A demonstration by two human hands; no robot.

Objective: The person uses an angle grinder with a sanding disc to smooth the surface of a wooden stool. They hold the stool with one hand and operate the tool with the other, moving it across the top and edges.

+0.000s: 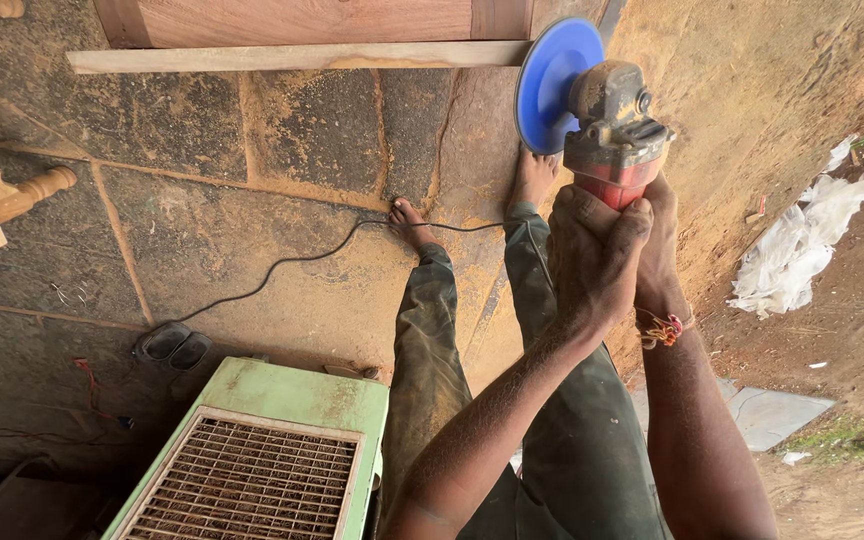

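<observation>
Both hands clamp a red angle grinder (pixel 612 130), left hand (pixel 592 260) in front of right hand (pixel 657 255). Its blue disc (pixel 549 85) faces left, above a dusty stone floor (pixel 252 230), near a wooden plank (pixel 292 57).

The grinder (pixel 607 125) was held up in front of the person, above the stone floor, gripped around its red body by both hands. Its grey metal head was thick with sawdust and pointed away from the person. A round blue disc (pixel 550 85) sat on the head's left side, standing on edge and tilted, its flat face turned leftward. The red body ran down into the grip, so its lower part was hidden.
</observation>
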